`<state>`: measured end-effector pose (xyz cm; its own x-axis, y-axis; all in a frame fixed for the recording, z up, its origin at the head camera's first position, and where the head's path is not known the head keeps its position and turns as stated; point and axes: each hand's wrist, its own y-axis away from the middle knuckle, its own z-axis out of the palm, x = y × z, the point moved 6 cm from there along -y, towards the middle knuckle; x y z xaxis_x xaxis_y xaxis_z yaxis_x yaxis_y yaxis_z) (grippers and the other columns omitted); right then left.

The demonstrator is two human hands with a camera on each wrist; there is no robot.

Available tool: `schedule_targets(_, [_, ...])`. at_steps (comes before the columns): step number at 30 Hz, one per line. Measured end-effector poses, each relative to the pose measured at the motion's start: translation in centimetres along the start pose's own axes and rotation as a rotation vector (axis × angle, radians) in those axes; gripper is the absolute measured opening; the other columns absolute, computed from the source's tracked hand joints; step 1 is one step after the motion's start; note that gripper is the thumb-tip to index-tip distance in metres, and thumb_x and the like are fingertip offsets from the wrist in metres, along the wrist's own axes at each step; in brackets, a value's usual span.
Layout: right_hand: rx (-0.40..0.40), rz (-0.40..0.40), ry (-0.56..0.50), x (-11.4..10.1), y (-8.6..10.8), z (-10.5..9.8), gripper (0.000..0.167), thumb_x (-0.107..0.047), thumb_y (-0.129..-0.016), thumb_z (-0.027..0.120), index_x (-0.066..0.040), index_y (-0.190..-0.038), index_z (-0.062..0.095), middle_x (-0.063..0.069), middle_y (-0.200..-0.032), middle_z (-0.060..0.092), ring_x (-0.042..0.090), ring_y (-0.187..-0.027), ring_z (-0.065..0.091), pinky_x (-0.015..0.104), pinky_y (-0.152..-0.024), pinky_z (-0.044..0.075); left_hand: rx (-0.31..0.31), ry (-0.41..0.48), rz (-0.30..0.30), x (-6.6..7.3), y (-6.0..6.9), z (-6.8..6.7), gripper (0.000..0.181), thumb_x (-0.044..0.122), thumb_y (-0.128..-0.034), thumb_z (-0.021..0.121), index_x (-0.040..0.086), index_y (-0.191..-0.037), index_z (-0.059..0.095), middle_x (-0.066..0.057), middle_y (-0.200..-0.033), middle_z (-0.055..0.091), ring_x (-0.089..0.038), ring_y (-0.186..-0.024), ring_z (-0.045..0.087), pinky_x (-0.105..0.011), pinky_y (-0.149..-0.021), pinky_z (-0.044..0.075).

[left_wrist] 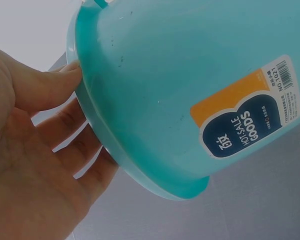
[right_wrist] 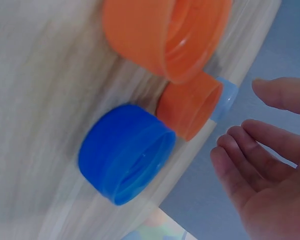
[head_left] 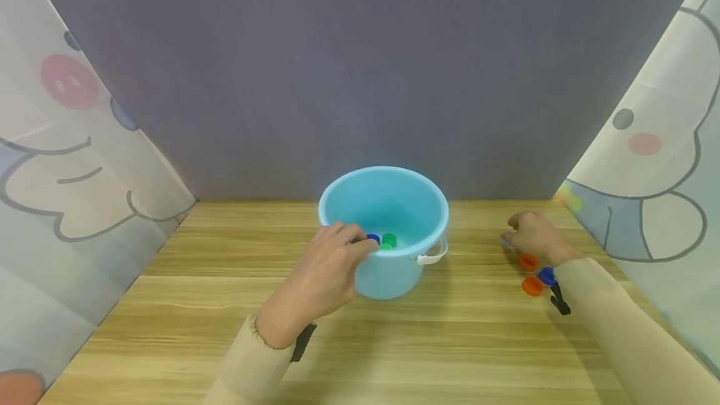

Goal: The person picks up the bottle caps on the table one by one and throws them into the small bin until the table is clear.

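Note:
My left hand (head_left: pixel 332 261) grips the near-left rim of a light blue bucket (head_left: pixel 388 277). In the left wrist view the thumb lies on the outer side of the bucket (left_wrist: pixel 150 100) and the other fingers pass behind the rim. Inside the bucket are a blue bottle cap (head_left: pixel 372 239) and green caps (head_left: pixel 389 239). On the right, my right hand (head_left: pixel 534 233) hovers by a pale blue cap (right_wrist: pixel 226 99), fingers loosely bent and thumb apart, holding nothing. Close to it lie two orange caps (head_left: pixel 532 286) and a dark blue cap (right_wrist: pixel 125 152).
The bucket's white handle (head_left: pixel 433 257) hangs at its right side. The wooden table (head_left: pixel 467 342) ends at a grey wall (head_left: pixel 371 67) behind the bucket. Printed cartoon curtains (head_left: pixel 658 142) border the left and right sides.

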<state>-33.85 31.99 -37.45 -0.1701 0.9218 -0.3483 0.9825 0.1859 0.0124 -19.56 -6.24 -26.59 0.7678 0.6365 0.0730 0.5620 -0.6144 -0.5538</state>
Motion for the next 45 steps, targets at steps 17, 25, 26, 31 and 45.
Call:
schedule_targets(17, [-0.091, 0.043, -0.026, 1.1, -0.3, 1.2, 0.025, -0.020, -0.098, 0.062, -0.004, -0.079, 0.061, 0.005, -0.071, 0.059, 0.022, -0.067, 0.052, 0.037, -0.065, 0.044, -0.002, -0.007, -0.001, 0.0, 0.0, 0.0, 0.043, -0.019, -0.0784, 0.064, 0.010, -0.108, 0.077, -0.002, -0.098, 0.067, -0.023, -0.090, 0.057, -0.039, -0.079, 0.049])
schedule_targets(25, [-0.137, 0.078, -0.041, 1.2, -0.1, 1.5, 0.025, -0.020, -0.099, 0.060, -0.002, -0.082, 0.061, 0.005, -0.072, 0.059, 0.022, -0.065, 0.053, 0.037, -0.066, 0.047, 0.002, -0.004, 0.001, 0.0, 0.0, 0.1, 0.042, -0.018, -0.0797, 0.063, 0.010, -0.107, 0.076, -0.002, -0.099, 0.067, -0.023, -0.090, 0.058, -0.039, -0.079, 0.049])
schedule_targets(26, [-0.143, 0.086, -0.049, 1.3, -0.1, 1.5, 0.025, -0.020, -0.100, 0.060, -0.002, -0.082, 0.061, 0.005, -0.072, 0.060, 0.022, -0.064, 0.053, 0.037, -0.066, 0.047, 0.002, -0.004, 0.001, 0.0, 0.0, 0.0, 0.042, -0.018, -0.0798, 0.063, 0.010, -0.107, 0.076, -0.002, -0.099, 0.067, -0.023, -0.091, 0.058, -0.039, -0.080, 0.049])
schedule_targets(31, [-0.167, 0.117, -0.066, 1.4, 0.1, 1.7, 0.029, -0.020, -0.102, 0.057, -0.004, -0.080, 0.063, 0.004, -0.070, 0.062, 0.021, -0.063, 0.053, 0.036, -0.066, 0.048, 0.002, -0.003, -0.003, 0.0, 0.0, 0.0, 0.041, -0.018, -0.0801, 0.063, 0.010, -0.107, 0.076, -0.002, -0.099, 0.067, -0.023, -0.091, 0.058, -0.040, -0.081, 0.049])
schedule_targets(45, [-0.139, 0.088, -0.066, 1.0, 0.2, 1.2, 0.020, -0.016, -0.097, 0.062, -0.001, -0.083, 0.063, 0.004, -0.070, 0.064, 0.021, -0.064, 0.055, 0.034, -0.060, 0.045, -0.003, -0.003, -0.006, -0.1, 0.1, 0.0, 0.040, -0.018, -0.0807, 0.063, 0.010, -0.107, 0.077, -0.002, -0.098, 0.067, -0.023, -0.091, 0.057, -0.040, -0.080, 0.049])
